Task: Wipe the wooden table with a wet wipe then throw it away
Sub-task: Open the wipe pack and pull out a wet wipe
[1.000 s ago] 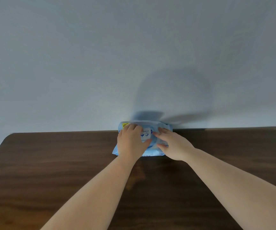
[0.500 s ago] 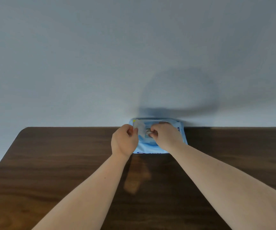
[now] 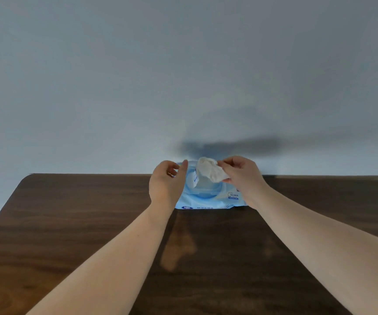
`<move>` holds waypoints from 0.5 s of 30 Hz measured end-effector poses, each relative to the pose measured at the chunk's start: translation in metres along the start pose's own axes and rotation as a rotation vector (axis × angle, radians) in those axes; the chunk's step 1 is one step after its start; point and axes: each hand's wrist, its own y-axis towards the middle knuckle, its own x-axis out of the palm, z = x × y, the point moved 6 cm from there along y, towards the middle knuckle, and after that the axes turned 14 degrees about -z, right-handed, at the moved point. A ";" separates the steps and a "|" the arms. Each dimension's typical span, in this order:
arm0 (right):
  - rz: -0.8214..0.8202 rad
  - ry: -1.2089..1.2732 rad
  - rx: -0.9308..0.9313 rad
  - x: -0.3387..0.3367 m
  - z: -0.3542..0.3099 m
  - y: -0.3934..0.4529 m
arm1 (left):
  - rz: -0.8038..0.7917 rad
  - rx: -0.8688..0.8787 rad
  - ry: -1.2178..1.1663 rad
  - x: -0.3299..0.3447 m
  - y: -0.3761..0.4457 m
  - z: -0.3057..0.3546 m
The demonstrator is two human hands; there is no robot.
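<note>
A light blue wet-wipe pack (image 3: 208,198) lies on the dark wooden table (image 3: 81,223) at its far edge, against the wall. Its lid flap stands open. My right hand (image 3: 240,176) pinches a crumpled white wet wipe (image 3: 209,170) and holds it just above the pack's opening. My left hand (image 3: 166,185) rests at the pack's left end, thumb and fingers curled around the raised flap edge; how firmly it grips is hard to tell.
A plain pale wall (image 3: 183,76) rises directly behind the table. The table's rounded far-left corner (image 3: 27,178) shows, with a strip of floor beyond it at the left edge. A faint lighter smear marks the wood (image 3: 176,246) between my forearms.
The pack's lid has been lifted open. My right hand has drawn a white wipe up out of the pack, and my left hand has shifted to the pack's left end.
</note>
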 end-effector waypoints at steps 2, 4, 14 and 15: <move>-0.012 -0.041 -0.002 0.003 -0.002 -0.005 | -0.134 -0.104 -0.233 0.007 -0.007 0.002; -0.037 -0.082 -0.015 0.010 -0.006 -0.009 | -0.280 -0.176 -0.367 0.014 -0.015 0.004; -0.007 0.093 0.004 0.041 -0.009 -0.014 | -0.302 -0.181 -0.367 -0.022 -0.029 -0.010; 0.032 0.193 0.025 0.041 -0.008 -0.013 | -0.285 -0.178 -0.348 -0.029 -0.030 -0.014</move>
